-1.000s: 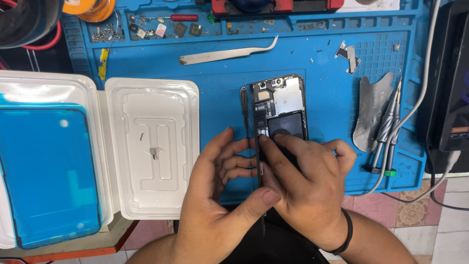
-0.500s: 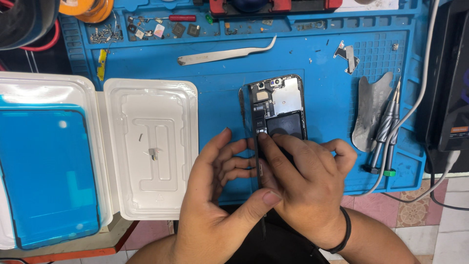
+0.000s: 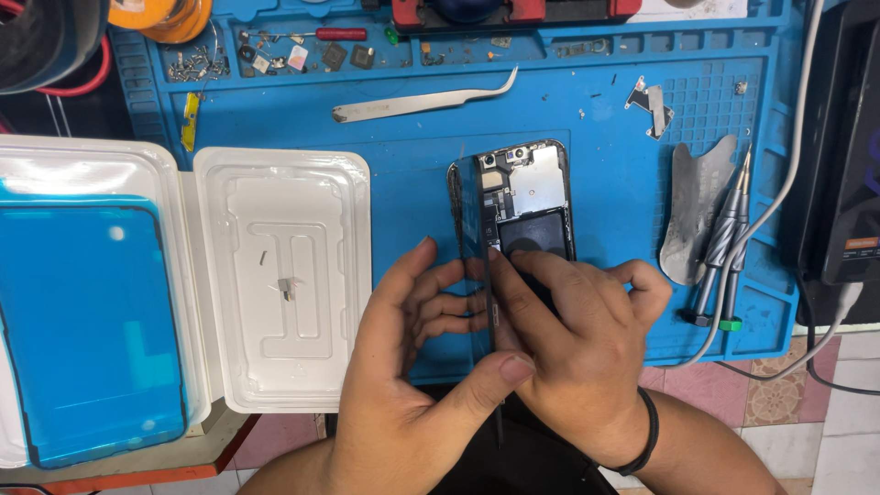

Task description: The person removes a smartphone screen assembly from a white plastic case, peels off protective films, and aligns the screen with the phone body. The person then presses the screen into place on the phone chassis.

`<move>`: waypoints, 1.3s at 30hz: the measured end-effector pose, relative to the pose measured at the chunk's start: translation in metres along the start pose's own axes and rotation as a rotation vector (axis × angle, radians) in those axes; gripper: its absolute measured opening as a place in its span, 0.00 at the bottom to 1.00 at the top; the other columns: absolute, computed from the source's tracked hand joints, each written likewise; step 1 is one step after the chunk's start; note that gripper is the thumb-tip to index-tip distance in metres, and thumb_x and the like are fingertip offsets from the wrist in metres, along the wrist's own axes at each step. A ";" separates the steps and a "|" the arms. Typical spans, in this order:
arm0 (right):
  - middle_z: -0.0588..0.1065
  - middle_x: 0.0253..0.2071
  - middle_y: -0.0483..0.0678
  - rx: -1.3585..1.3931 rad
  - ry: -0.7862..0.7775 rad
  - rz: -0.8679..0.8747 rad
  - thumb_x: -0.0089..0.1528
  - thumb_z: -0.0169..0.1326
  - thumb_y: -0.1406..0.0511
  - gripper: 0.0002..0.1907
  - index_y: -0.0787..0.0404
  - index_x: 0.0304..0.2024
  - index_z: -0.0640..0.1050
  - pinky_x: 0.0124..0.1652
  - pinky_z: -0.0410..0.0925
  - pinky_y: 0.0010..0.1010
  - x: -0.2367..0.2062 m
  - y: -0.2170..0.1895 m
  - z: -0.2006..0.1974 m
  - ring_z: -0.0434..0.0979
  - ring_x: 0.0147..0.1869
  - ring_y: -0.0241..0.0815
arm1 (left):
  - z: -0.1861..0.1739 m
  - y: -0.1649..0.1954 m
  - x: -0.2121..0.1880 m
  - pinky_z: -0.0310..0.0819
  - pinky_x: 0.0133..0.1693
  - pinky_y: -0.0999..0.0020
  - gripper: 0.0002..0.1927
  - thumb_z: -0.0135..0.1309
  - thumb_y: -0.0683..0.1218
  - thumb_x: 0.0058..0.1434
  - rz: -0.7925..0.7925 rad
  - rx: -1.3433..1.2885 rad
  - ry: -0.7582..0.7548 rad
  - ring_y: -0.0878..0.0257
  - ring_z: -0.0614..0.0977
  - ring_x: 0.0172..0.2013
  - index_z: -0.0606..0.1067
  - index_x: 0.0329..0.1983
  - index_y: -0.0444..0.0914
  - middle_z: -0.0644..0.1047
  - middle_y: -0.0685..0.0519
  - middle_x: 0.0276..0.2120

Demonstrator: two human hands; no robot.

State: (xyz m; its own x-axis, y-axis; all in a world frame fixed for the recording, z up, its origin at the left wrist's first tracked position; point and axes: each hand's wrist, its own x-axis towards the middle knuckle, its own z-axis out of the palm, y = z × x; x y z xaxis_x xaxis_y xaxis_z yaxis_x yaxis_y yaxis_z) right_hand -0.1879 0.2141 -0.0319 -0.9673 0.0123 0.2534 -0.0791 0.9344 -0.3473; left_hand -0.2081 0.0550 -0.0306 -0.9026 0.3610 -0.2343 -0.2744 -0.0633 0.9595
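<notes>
An opened smartphone [image 3: 527,197] lies on a blue repair mat [image 3: 403,192], its circuit board, metal shield and black battery exposed. Its screen panel [image 3: 475,247] stands on edge along the phone's left side. My left hand [image 3: 417,367] grips the lower part of that panel, thumb across the front and fingers behind it. My right hand [image 3: 573,339] rests on the phone's lower half, the index finger pressing near the board beside the panel. A black band circles my right wrist.
Curved metal tweezers [image 3: 422,103] lie behind the phone. Two screwdrivers [image 3: 724,247] and a thin metal pry tool [image 3: 692,215] lie on the right, next to a grey cable. A white plastic tray [image 3: 275,275] and a blue adhesive sheet [image 3: 87,330] sit at left.
Both hands keep nearly the same hold. The fingers shift slightly on the panel and the phone.
</notes>
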 end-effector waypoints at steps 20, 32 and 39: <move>0.79 0.52 0.47 0.030 0.028 -0.011 0.58 0.62 0.61 0.19 0.57 0.52 0.84 0.53 0.53 0.40 -0.005 0.002 -0.002 0.76 0.47 0.39 | 0.005 0.001 0.003 0.79 0.57 0.61 0.51 0.67 0.47 0.60 0.009 0.028 0.025 0.55 0.80 0.57 0.49 0.76 0.27 0.70 0.33 0.65; 0.78 0.50 0.44 0.061 0.005 0.025 0.58 0.64 0.62 0.17 0.55 0.50 0.85 0.53 0.53 0.39 -0.003 0.004 -0.004 0.73 0.44 0.36 | 0.003 -0.002 0.001 0.79 0.58 0.61 0.50 0.67 0.47 0.61 0.024 0.042 -0.004 0.55 0.80 0.58 0.49 0.77 0.28 0.70 0.34 0.65; 0.79 0.46 0.41 0.092 -0.017 0.031 0.60 0.63 0.62 0.15 0.56 0.49 0.85 0.52 0.53 0.37 0.005 0.003 -0.008 0.72 0.42 0.34 | -0.001 -0.001 0.000 0.79 0.58 0.61 0.50 0.67 0.47 0.61 0.020 0.011 -0.012 0.55 0.81 0.57 0.49 0.77 0.28 0.71 0.34 0.65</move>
State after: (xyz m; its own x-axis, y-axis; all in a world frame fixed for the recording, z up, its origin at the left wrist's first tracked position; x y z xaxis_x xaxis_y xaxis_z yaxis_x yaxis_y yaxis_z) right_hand -0.1916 0.2198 -0.0246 -0.9735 0.0339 0.2260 -0.0700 0.8972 -0.4361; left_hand -0.2082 0.0538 -0.0312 -0.9040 0.3707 -0.2130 -0.2523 -0.0603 0.9658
